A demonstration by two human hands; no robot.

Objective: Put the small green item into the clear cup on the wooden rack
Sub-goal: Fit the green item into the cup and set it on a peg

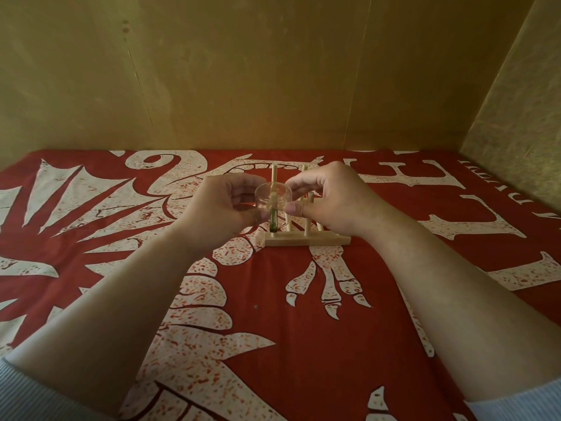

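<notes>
1. A flat surface, covered edge to edge by a red cloth [379, 344] printed with cream dragon-like shapes and large letters.
2. A small wooden rack [306, 238] with upright pegs stands on the cloth, near its middle.

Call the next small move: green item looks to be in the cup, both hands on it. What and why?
Probably ease the right hand off first. The small green item already stands inside the clear cup, which sits among the dowels of the wooden rack. The left hand grips the cup wall and can steady it. Whether the cup rests fully on the rack is unclear.
</notes>
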